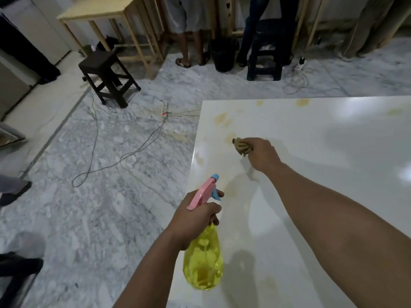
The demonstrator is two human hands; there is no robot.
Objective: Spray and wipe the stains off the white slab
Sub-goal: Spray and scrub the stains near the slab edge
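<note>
At the slab's near-left edge the left hand grips the neck of the yellow spray bottle, a finger at the blue trigger (nozzle aimed up the slab). Further right, the right hand clutches a bunched brown cloth pressed on the white slab beside a yellowish stain. Judging by the stains dotting the far edge and left side, most wiping remains.

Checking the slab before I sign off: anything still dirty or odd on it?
Yes. Yellowish stains remain on the white slab near its far-left corner, with more along the far edge. The right hand grips a cloth beside them.
</note>
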